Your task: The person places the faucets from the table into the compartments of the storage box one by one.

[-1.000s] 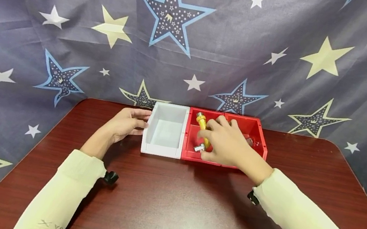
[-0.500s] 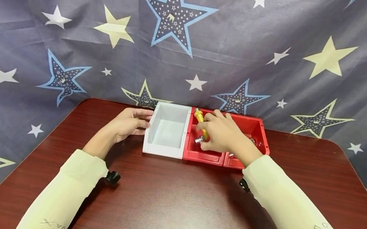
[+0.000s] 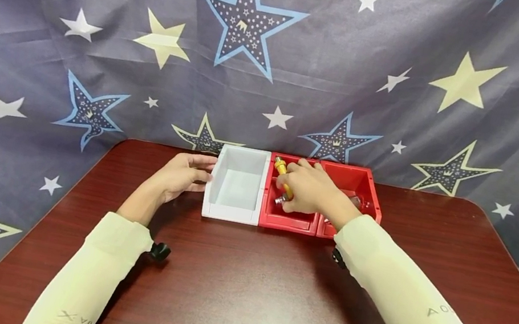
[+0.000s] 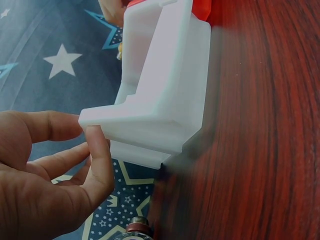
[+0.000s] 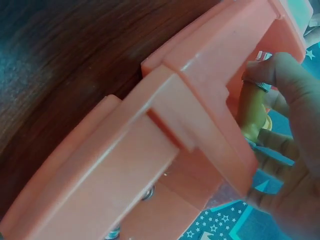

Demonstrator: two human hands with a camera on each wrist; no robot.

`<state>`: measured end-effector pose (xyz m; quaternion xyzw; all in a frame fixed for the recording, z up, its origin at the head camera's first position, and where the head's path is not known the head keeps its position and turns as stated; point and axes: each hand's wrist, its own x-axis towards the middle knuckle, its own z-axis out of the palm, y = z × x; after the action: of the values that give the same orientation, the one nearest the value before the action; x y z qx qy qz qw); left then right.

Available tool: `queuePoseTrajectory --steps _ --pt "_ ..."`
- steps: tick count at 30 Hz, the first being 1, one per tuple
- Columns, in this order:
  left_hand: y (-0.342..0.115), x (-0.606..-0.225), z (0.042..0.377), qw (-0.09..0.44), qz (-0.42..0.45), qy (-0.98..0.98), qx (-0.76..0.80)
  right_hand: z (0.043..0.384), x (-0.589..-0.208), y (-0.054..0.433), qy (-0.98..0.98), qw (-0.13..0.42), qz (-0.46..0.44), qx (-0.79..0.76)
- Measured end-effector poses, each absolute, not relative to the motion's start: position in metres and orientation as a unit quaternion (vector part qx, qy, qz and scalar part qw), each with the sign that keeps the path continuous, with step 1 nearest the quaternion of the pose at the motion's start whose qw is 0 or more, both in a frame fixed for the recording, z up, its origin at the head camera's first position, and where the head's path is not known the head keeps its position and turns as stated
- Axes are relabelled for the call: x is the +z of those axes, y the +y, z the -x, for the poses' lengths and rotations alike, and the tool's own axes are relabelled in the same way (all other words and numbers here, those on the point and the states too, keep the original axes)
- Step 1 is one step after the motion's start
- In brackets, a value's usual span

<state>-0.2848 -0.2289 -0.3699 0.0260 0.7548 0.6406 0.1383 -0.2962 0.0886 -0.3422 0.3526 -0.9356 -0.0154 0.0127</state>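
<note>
On your left sleeve (image 3: 85,276), a grey X (image 3: 66,315) stands beside unclear letters (image 3: 84,321); on your right sleeve (image 3: 411,304), a grey A (image 3: 432,312) beside a faint rounded letter (image 3: 445,309).

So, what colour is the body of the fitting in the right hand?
Yellow; the fitting shows best in the head view.

A reddish-brown wood-grain table (image 3: 235,297) with rounded far corners, its surface glossy (light pools in front of the white bin). The white bin (image 3: 230,214) sits directly on it. Touching that bin's right side is a red bin (image 3: 288,224); a second red bin (image 3: 353,174) stands farther right of the white one.
</note>
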Motion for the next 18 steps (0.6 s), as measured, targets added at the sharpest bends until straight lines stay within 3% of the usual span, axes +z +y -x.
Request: queuePoseTrajectory --steps 18 --pt "-0.2289 -0.3712 0.2847 0.134 -0.028 0.755 0.641 0.2914 -0.3414 0.0783 -0.943 -0.023 -0.333 -0.015"
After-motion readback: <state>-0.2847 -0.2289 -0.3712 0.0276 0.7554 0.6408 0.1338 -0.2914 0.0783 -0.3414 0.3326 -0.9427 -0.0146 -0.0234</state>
